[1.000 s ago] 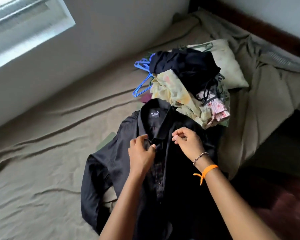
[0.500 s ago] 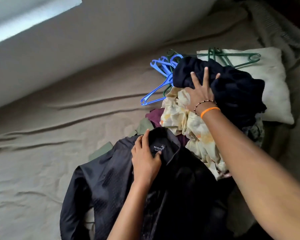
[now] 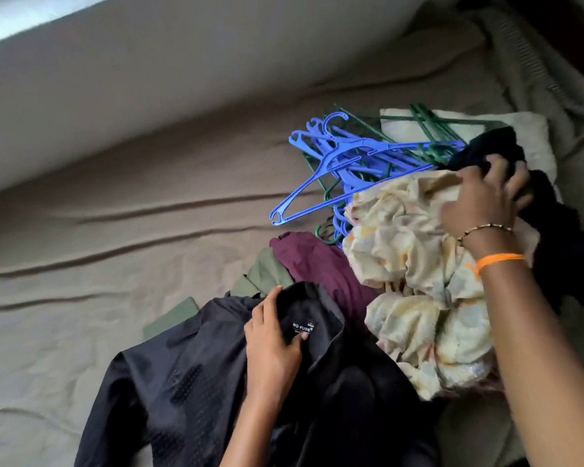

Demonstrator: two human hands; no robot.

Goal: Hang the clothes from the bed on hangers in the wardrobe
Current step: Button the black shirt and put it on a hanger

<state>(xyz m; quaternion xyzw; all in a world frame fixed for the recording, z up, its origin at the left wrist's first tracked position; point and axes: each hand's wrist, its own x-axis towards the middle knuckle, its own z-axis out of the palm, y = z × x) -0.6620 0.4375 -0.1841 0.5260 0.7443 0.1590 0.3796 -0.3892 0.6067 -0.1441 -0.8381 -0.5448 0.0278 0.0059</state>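
A black shirt (image 3: 189,392) lies spread on the bed in front of me. My left hand (image 3: 272,342) grips its collar beside the label. My right hand (image 3: 486,193) is closed on a dark navy garment (image 3: 553,237) atop the clothes pile, pulling it to the right. Under it lies a crumpled cream patterned garment (image 3: 415,284). A maroon garment (image 3: 317,264) and an olive green one (image 3: 267,274) stick out below. Blue hangers (image 3: 334,166) and green hangers (image 3: 429,121) lie bunched behind the pile, now uncovered.
A cream pillow (image 3: 536,136) sits under the hangers and pile at the right. The wrinkled tan bedsheet (image 3: 98,264) stretches to the left, and a grey wall (image 3: 149,79) runs along the far side of the bed.
My right hand left the shirt front, reached up to the pile and dragged the dark garment right, uncovering the hangers. My left hand moved up to the collar. The view tilted closer.
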